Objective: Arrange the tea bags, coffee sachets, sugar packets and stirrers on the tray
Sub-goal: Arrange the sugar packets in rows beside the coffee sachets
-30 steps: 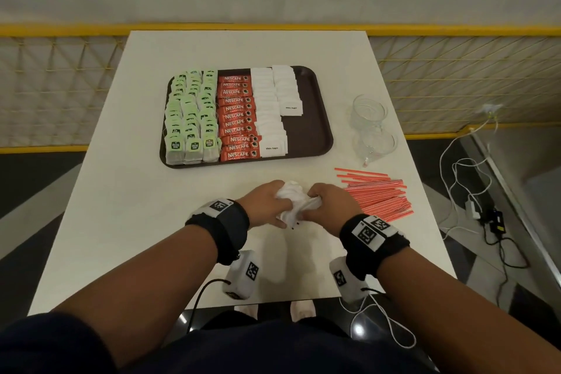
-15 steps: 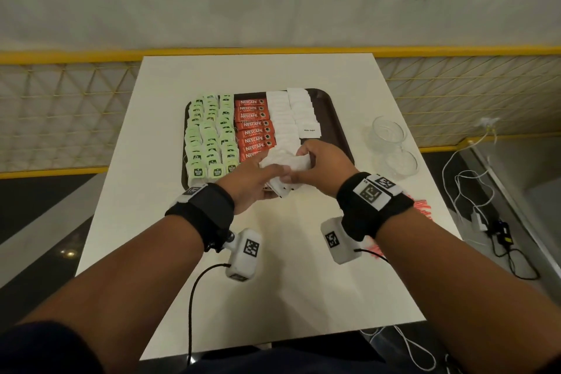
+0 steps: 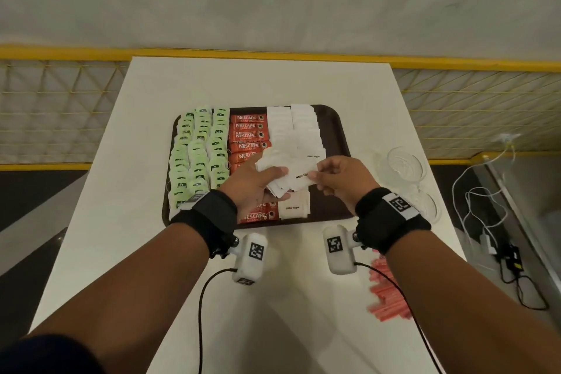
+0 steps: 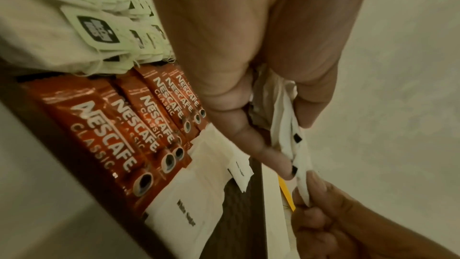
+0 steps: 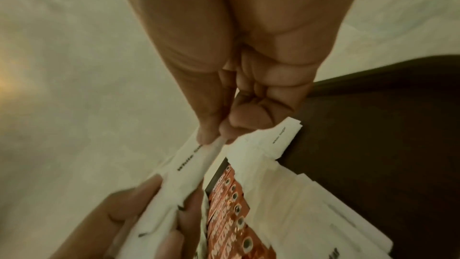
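Observation:
A dark brown tray (image 3: 334, 143) holds green tea bags (image 3: 197, 155) on its left, red coffee sachets (image 3: 247, 136) in the middle and white sugar packets (image 3: 299, 130) to their right. My left hand (image 3: 258, 182) grips a bunch of white sugar packets (image 3: 285, 170) above the tray's near part. My right hand (image 3: 337, 176) pinches the corner of the top packet (image 3: 303, 176) of that bunch. In the left wrist view the bunch (image 4: 286, 125) sits between thumb and fingers. In the right wrist view thumb and forefinger pinch the packet (image 5: 199, 162). Red stirrers (image 3: 385, 291) lie on the table at the near right.
Two clear glass cups (image 3: 403, 164) stand on the white table (image 3: 121, 222) right of the tray. The tray's right strip (image 3: 331, 203) is bare. A yellow railing (image 3: 60, 51) runs behind the table. Cables (image 3: 485, 222) lie on the floor at the right.
Both hands lifted the bunch of sugar packets from the table's near part forward over the tray. The right hand now pinches the top packet at its corner.

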The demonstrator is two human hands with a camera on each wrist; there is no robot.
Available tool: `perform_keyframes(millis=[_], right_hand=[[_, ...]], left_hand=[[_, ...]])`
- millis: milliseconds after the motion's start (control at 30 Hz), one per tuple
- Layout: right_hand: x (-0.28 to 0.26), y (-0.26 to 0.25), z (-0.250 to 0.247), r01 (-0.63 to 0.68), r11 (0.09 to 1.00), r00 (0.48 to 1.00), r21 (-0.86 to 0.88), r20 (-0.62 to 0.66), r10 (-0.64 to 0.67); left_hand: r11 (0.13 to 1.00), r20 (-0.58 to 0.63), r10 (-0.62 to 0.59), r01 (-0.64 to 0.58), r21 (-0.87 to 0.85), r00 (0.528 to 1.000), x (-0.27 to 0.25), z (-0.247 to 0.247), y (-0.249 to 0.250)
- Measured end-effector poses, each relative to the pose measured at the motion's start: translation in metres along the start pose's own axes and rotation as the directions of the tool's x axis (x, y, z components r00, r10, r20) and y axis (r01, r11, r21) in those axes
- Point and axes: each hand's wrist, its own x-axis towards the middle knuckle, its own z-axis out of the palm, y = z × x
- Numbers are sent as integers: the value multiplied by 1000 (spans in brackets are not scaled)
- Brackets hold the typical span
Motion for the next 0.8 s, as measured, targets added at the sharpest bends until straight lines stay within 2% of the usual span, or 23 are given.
perform_keyframes(millis=[100, 200, 333, 467, 533, 600, 667, 733, 800], right_hand=[[22, 9, -9, -71, 987, 996, 145, -51, 79], [46, 20, -15, -115, 980, 987, 161, -96, 132], [76, 39, -17, -165, 985, 970, 44, -175, 170], [92, 45, -11, -180, 982, 964, -60, -210, 164], [95, 45, -8, -190, 968, 963, -166, -225, 151], [95, 43, -6, -179, 933, 959, -313, -266, 95], [92, 38, -6, -120, 916, 947, -383, -321, -10], [84, 26, -4, -18, 929, 962, -370, -261, -85], [74, 15, 0, 47, 962, 994, -270, -85, -73]], left_hand=[[999, -32, -9, 8, -31, 999, 18, -6, 5], [1000, -71, -2, 1, -24, 997, 34, -14, 9], [999, -99, -7, 3, -34, 995, 50, -22, 11], [1000, -94, -5, 3, -20, 996, 58, -29, 9], [1000, -82, -4, 4, -1, 997, 60, -30, 9], [1000, -65, 2, 0, 19, 998, 63, -29, 8], [1000, -72, -3, 5, 21, 997, 66, -27, 6], [999, -59, -10, 12, 35, 998, 68, -25, 5], [996, -12, -23, 24, 88, 1000, 69, -20, 5]])
